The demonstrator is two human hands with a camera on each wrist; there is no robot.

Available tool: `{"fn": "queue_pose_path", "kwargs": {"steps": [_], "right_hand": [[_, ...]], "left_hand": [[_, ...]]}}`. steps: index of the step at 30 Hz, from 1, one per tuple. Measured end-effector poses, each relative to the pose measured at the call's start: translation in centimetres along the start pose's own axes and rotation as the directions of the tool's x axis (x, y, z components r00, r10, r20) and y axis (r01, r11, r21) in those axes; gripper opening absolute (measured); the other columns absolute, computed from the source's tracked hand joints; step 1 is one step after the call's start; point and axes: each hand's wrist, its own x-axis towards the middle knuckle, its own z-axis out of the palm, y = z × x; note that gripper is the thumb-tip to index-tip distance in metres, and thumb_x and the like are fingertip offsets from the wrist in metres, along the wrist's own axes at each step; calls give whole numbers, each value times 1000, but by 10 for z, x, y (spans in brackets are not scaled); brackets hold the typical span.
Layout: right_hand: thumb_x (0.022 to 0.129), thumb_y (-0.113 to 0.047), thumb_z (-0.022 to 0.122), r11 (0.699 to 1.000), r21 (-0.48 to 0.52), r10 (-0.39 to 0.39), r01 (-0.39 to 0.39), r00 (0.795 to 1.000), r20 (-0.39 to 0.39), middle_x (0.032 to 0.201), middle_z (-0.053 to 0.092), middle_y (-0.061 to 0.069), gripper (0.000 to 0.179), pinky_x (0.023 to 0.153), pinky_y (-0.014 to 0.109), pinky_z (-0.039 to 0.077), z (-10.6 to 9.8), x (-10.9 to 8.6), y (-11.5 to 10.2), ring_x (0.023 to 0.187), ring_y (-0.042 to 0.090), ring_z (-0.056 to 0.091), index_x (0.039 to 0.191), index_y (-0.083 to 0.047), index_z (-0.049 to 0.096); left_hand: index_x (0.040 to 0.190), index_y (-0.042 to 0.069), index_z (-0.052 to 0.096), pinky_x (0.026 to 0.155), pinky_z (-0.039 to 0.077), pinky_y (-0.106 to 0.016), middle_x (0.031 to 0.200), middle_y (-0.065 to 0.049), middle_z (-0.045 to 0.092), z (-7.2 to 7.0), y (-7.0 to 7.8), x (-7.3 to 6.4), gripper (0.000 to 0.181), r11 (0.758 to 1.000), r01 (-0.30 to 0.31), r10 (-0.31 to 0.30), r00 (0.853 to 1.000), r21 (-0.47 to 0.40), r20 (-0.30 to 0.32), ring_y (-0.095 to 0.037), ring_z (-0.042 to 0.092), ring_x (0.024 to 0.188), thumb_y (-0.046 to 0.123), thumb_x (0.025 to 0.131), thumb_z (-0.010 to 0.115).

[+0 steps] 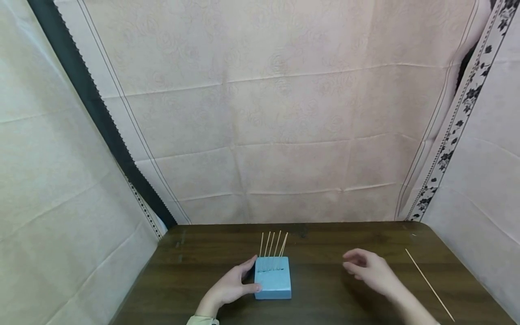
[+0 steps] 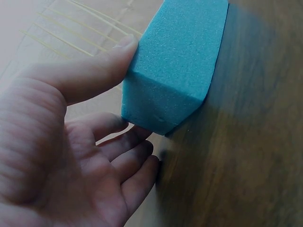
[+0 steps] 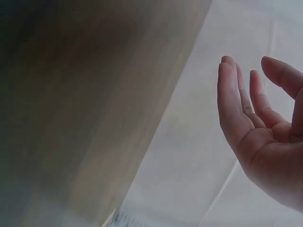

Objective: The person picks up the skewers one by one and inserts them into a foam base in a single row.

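Note:
A blue foam block [image 1: 274, 285] sits on the table near its front middle. Several thin wooden sticks [image 1: 267, 244] stand out of its far side in a row, leaning slightly apart. My left hand [image 1: 229, 286] holds the block from its left side, thumb at the near left corner and a finger at the far left corner. In the left wrist view the thumb presses one edge of the foam block [image 2: 182, 47], and the other fingers curve below it. To the right of the block, my right hand [image 1: 371, 271] hovers over the table with loosely bent fingers and nothing in them.
One loose wooden stick [image 1: 429, 285] lies slanted on the dark wooden table [image 1: 321, 289], right of my right hand. Pale patterned cloth [image 1: 292, 135] hangs behind the table's far edge, with more cloth on both sides. A dark strip [image 1: 105, 117] runs down at the left.

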Motion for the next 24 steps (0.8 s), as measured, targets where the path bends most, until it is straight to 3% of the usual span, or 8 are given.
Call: {"fn": "queue_pose_path", "kwargs": {"steps": [5,10,14,17,21,24], "right_hand": [[99,-15,78,984,-161,58,-70,995,-79,104,79,11,30,68,28,62,-50,-22,29,81,16,74,123,2,71],[97,-21,80,933,-336,83,-126,987,-139,106,80,12,35,66,28,55,-96,-37,55,75,11,71,124,0,72],[96,-24,82,895,-420,89,-147,984,-154,106,80,12,37,71,32,52,-124,-42,74,80,2,68,124,-1,73],[95,-19,82,909,-387,108,-156,984,-142,107,79,15,40,73,30,55,-137,-43,86,82,-2,66,125,5,71],[95,-9,81,953,-227,184,-199,979,-87,113,75,26,52,73,25,60,-147,-43,98,84,-2,67,132,20,58],[95,-7,80,957,-167,233,-236,972,-39,116,73,29,58,75,25,60,-153,-43,107,87,-1,66,136,23,51]], "left_hand": [[167,4,33,123,27,-67,172,-15,32,-1,-3,0,93,1000,4,-4,1000,-6,0,-43,31,157,34,95,84],[166,2,34,124,27,-66,172,-15,33,-2,-5,1,93,1000,-4,4,1000,1,-9,-42,31,157,34,95,84],[166,1,34,123,26,-67,172,-15,33,-3,-4,2,93,1000,-6,6,1000,5,-11,-43,31,157,33,95,84],[166,2,34,123,27,-68,172,-15,33,-3,-4,2,92,1000,-3,3,1000,7,-14,-43,31,157,32,95,84],[166,3,35,122,27,-69,172,-15,33,-4,-5,2,91,1000,-2,2,1000,3,-16,-44,32,156,31,95,84],[166,3,35,122,27,-69,172,-15,33,-3,-5,3,90,1000,-1,1,1000,0,-16,-45,32,156,29,95,84]]}}
